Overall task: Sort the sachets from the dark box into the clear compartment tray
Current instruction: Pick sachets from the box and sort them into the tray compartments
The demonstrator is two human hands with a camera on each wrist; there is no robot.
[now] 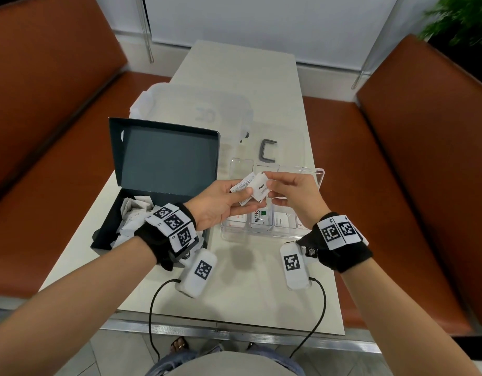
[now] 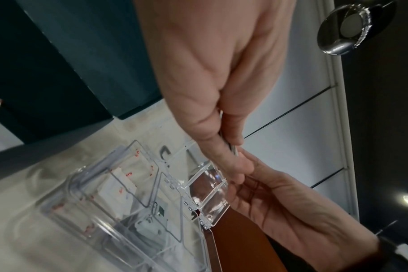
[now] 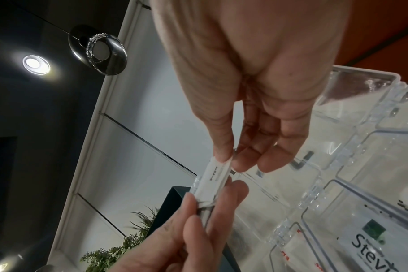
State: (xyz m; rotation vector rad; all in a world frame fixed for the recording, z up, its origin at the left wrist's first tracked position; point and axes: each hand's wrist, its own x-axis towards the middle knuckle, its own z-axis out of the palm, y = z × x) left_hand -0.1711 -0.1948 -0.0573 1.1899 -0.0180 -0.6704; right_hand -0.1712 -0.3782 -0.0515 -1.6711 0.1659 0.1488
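Over the clear compartment tray [image 1: 235, 232] my left hand [image 1: 248, 197] holds a few white sachets [image 1: 241, 185] between thumb and fingers. My right hand [image 1: 271, 187] pinches the corner of the front one, a sachet [image 1: 260, 190] printed "Pepper". In the right wrist view, thumb and forefinger of the right hand [image 3: 231, 162] grip that sachet [image 3: 216, 176] while the left hand [image 3: 198, 219] grips its other end. The sachets [image 2: 232, 149] show edge-on in the left wrist view. The dark box [image 1: 164, 156] stands open at the left with several white sachets [image 1: 134, 215] in it. The tray holds a Stevia sachet [image 1: 259, 216] and others.
The tray's hinged clear lid [image 1: 314, 173] lies open at the back. A grey clip [image 1: 268, 152] and a translucent storage bin [image 1: 196, 112] sit behind on the white table [image 1: 242, 289]. Orange benches [image 1: 413, 147] flank the table on both sides.
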